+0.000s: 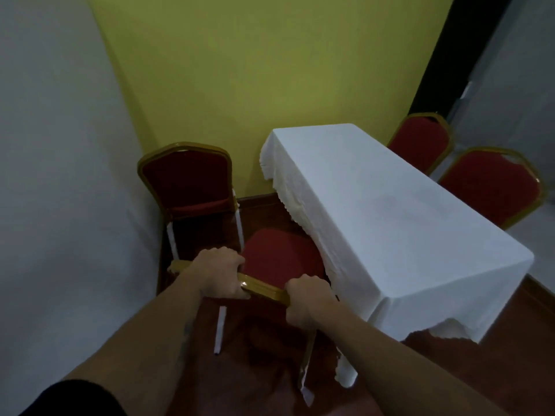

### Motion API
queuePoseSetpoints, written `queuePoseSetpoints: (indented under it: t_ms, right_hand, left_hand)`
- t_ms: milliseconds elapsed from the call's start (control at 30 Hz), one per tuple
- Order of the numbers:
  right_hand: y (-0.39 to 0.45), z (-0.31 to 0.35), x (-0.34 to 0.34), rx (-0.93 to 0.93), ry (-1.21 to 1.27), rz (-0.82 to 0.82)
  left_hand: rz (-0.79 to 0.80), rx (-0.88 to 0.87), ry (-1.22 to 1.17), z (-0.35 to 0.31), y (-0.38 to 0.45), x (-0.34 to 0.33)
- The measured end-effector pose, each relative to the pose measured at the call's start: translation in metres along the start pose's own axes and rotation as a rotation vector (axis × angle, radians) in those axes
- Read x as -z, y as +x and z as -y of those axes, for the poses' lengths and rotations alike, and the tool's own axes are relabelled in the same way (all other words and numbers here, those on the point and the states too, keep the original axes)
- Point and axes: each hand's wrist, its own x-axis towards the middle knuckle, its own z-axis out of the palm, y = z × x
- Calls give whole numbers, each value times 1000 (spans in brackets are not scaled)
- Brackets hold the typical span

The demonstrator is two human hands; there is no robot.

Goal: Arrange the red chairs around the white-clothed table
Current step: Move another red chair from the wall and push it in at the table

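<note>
A red chair (pixel 279 256) with a gold frame stands right below me, its seat partly under the near-left side of the white-clothed table (pixel 390 211). My left hand (pixel 219 271) and my right hand (pixel 309 298) both grip the gold top rail of its backrest. A second red chair (pixel 189 181) stands beyond it in the corner, a little left of the table. Two more red chairs (pixel 420 142) (pixel 492 184) stand along the table's far right side.
A yellow wall (pixel 270 70) runs behind the table and a white wall (pixel 60 175) closes the left side. The floor (pixel 516 349) is dark red-brown. A dark door frame (pixel 468 25) rises at the upper right.
</note>
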Motion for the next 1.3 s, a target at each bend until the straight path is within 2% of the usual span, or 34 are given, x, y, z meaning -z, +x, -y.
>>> queuePoseSetpoints:
  t_ms: [100, 233, 300, 400, 467, 533, 567, 633, 733, 900, 1300]
  right_hand:
    - [11, 8, -5, 26, -64, 15]
    - [21, 9, -14, -51, 67, 82]
    - [23, 10, -18, -76, 162, 90]
    - [24, 10, -21, -92, 273, 103]
    - [23, 6, -22, -109, 296, 110]
    - [20, 2, -23, -121, 287, 116]
    - [18, 0, -24, -125, 285, 112]
    - [14, -3, -27, -131, 294, 89]
    - [8, -6, -31, -132, 318, 58]
    - [8, 0, -22, -126, 245, 93]
    - [6, 59, -18, 21, 107, 187]
  left_hand:
    - [8, 142, -216, 19, -12, -1]
    - [58, 319, -698, 22, -26, 8]
    - [-104, 431, -890, 12, -28, 10]
    - [-502, 838, -1019, -10, -27, 9]
    - [-521, 1116, -1102, -31, -22, 8]
    - [-454, 1246, -1332, -51, -13, 4]
    - [-445, 1247, -1452, -59, -9, 1]
    - [-479, 1204, -1510, -67, -2, -11]
    - [-519, 1159, -1433, -60, 3, -21]
    - [-449, 1037, -1403, -46, 0, -26]
    - [-282, 832, -1208, 20, -8, -20]
